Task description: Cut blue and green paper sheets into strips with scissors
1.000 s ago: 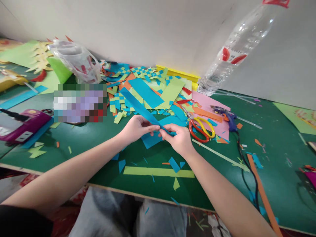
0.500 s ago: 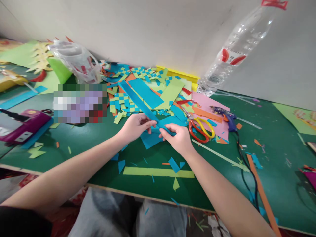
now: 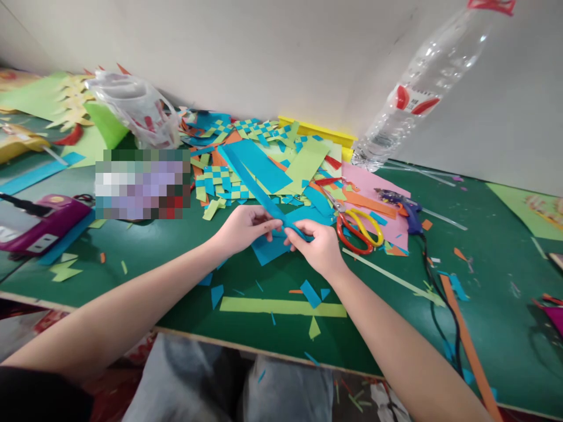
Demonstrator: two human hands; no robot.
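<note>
Head view: above a glossy green tabletop (image 3: 167,281), a person's two bare hands are holding a long, narrow blue paper strip (image 3: 251,180), which is slanting up and away toward the left. The left hand (image 3: 241,230) is pinching it near the middle, thumb against curled fingers; the right hand (image 3: 319,245) is gripping the nearer end between thumb and fingers, just beside the left (neither hand is spreading open). Beneath them a wide blue paper sheet (image 3: 266,252) is lying flat. Red-and-yellow-handled metal scissors (image 3: 358,228) are resting just beyond the right hand, near a blue corded glue gun (image 3: 411,217). A flat lime-green paper strip (image 3: 272,306) is lying nearer the table edge, while woven blue-and-lime paper pieces (image 3: 222,180) are crowding the heap behind.
</note>
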